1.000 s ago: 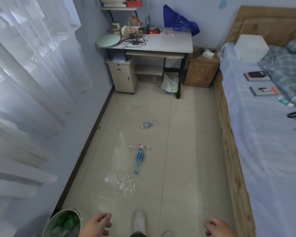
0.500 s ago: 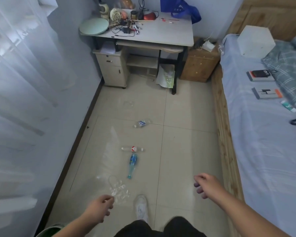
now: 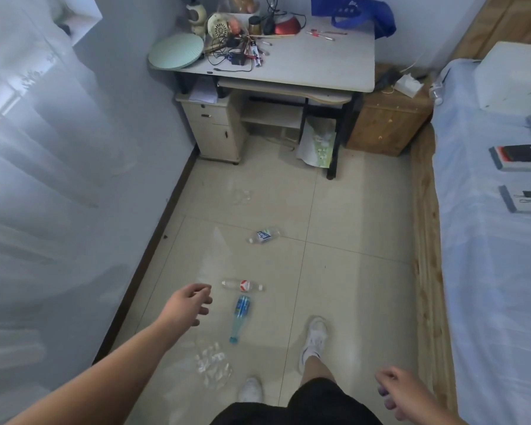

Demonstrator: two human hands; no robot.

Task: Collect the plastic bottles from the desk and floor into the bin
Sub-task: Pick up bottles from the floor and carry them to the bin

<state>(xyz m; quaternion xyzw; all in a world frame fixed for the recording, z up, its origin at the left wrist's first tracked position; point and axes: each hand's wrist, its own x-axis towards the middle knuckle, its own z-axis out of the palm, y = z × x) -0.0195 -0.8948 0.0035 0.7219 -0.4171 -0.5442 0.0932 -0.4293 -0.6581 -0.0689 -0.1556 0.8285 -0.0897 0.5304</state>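
Left hand [image 3: 190,305] stretched forward, fingers loosely spread, empty. Red-label bottle [image 3: 242,285] and blue bottle [image 3: 241,317] on floor just right of it; third bottle [image 3: 264,235] further ahead. Crumpled plastic [image 3: 212,363] beside left forearm. Right hand [image 3: 396,391] low near bed [image 3: 488,256], loosely curled, empty. Since earlier: left hand advanced, right drawn back, bin out of view.

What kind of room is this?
Probably a bedroom: a bed with a blue sheet on the right, a cluttered desk against the far wall, a sheer curtain on the left.
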